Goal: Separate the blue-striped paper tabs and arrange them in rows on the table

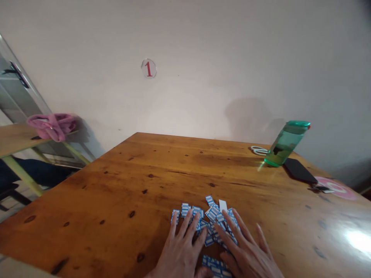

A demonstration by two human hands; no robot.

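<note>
I'm seeing blue-and-white cards (pixel 213 213) lying in a loose, overlapping heap on the near part of the wooden counter (pixel 116 200), with a second batch (pixel 216 266) sitting between my hands. Left hand (pixel 180 249) is resting palm down, fingers spread over the heap's left side. Right hand (pixel 249 253) is spreading likewise over the right side, a fingertip meeting a plain white card (pixel 223 205). Farther right, a green bottle (pixel 286 144) is standing between a white cable (pixel 259 150) and a dark flat device (pixel 299 170).
</note>
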